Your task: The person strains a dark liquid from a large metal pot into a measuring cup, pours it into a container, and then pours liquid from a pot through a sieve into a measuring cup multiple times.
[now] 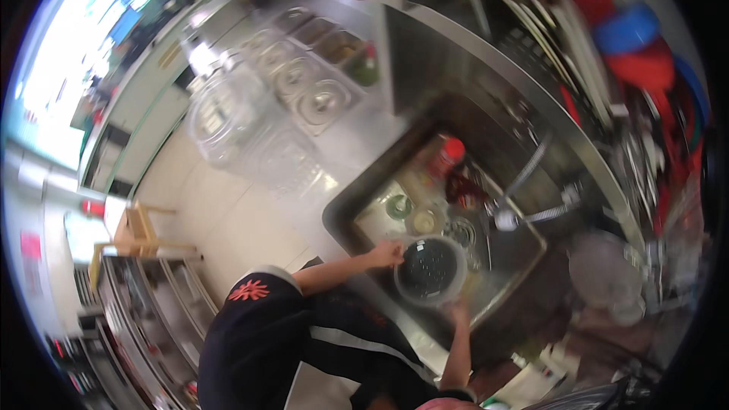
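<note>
My left hand (389,254) grips the left rim of a round translucent tub (463,265). Dark liquid or dark contents (430,270) with bright specks fill the tub; which of the two I cannot tell. At the tub's lower right rim, my right hand (457,310) holds on, somewhat blurred. The tub is over the near side of a metal sink (347,193). Beyond it in the basin are a small round cup (425,221), a green round item (398,206), a red-capped container (453,150) and dark red packaging (464,189).
A faucet head on a flexible hose (506,219) hangs over the sink's right side. Lidded metal food pans (322,102) and stacked clear plastic containers (219,119) occupy the left counter. Red and blue basins (626,28) sit on the right rack. A wooden chair (136,230) stands behind left.
</note>
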